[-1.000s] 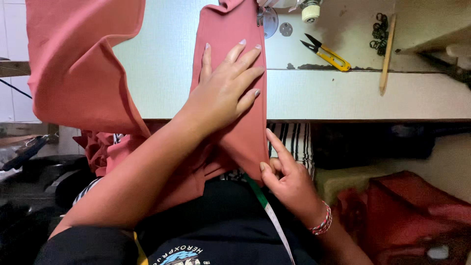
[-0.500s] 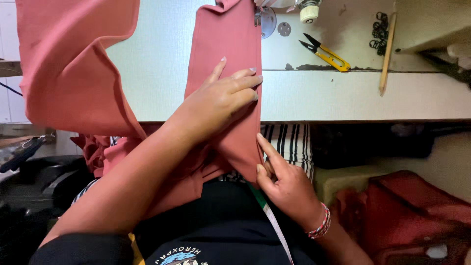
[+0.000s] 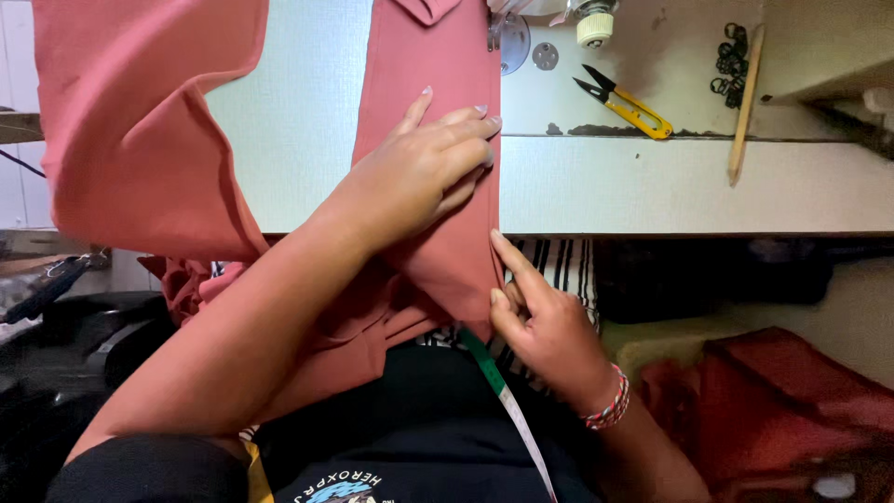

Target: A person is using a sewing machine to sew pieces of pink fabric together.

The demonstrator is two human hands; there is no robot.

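A strip of salmon-pink fabric [image 3: 424, 56] runs from the sewing machine at the top down over the table edge into my lap. My left hand [image 3: 424, 172] lies flat on the strip near its right edge, fingers pointing right. My right hand [image 3: 540, 321] is below the table edge, pinching the strip's right edge between thumb and forefinger. A second, wider part of the same pink fabric [image 3: 140, 121] hangs at the left. A green and white measuring tape [image 3: 507, 401] hangs down my front.
On the pale table [image 3: 652, 186] lie yellow-handled thread snips [image 3: 629, 104], a wooden stick [image 3: 743, 102] and a small black chain [image 3: 728, 61]. The sewing machine's foot area [image 3: 517, 37] is at the top. A dark red bag [image 3: 792, 419] sits lower right.
My left hand has slid a little right and its fingers have closed together on the fabric. My right hand has moved up along the strip's edge.
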